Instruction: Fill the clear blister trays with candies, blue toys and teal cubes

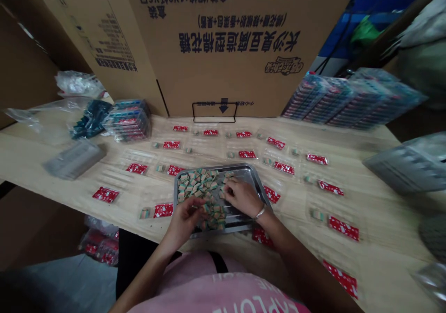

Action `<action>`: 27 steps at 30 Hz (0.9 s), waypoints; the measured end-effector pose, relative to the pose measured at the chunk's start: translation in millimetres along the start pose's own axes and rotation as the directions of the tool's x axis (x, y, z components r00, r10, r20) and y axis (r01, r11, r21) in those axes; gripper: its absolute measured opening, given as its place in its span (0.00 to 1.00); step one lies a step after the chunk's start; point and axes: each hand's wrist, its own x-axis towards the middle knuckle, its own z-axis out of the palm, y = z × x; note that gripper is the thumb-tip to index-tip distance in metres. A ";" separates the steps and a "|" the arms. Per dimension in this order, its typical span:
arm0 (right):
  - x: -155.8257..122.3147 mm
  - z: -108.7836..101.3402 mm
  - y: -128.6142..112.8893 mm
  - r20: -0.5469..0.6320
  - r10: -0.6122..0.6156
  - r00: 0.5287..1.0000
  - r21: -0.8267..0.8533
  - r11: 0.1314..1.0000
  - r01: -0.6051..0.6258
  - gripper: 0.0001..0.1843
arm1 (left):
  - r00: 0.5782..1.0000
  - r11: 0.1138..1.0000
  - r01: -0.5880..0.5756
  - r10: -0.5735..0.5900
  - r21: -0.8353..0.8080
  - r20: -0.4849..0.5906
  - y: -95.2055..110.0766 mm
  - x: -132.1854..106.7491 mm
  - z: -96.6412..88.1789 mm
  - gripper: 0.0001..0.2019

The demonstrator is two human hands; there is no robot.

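Candies (pixel 200 187) lay piled in the metal tray (pixel 251 171) on the tabletop (pixel 390 238). The left hand (pixel 186 215) and right hand (pixel 242 197) curled over them with bent fingers; whether either held pieces I could not tell. Picking with fingertips only, one piece each time, seemed wise.

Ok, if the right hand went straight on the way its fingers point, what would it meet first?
Most likely the small wrapped pieces in the metal tray: the right hand points left across it, fingertips at the pile's edge. Height above them is unclear.
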 end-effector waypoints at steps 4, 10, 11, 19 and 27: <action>-12.8 -15.9 12.3 0.069 -0.012 0.998 0.150 0.989 0.001 0.05 | 0.999 0.999 0.031 -0.033 -0.042 -0.034 -0.7 2.4 -0.8 0.18; -15.8 -23.4 18.9 -0.084 0.162 0.983 0.024 0.987 -0.161 0.06 | 0.998 0.997 0.048 -0.049 -0.063 -0.027 -0.9 4.0 1.2 0.18; -14.3 -20.6 17.3 -0.087 0.170 0.982 0.016 0.985 -0.169 0.05 | 0.999 0.998 0.039 -0.041 -0.058 -0.027 -1.0 4.1 1.6 0.17; -3.7 -0.9 16.3 -0.121 0.140 0.983 -0.024 0.989 -0.144 0.06 | 0.999 0.999 0.040 -0.040 0.000 -0.001 1.4 2.1 6.2 0.15; 0.4 -3.6 27.7 -0.069 0.107 0.992 0.066 0.993 -0.103 0.06 | 0.999 1.000 -0.008 0.007 0.005 0.036 -1.1 3.6 10.7 0.13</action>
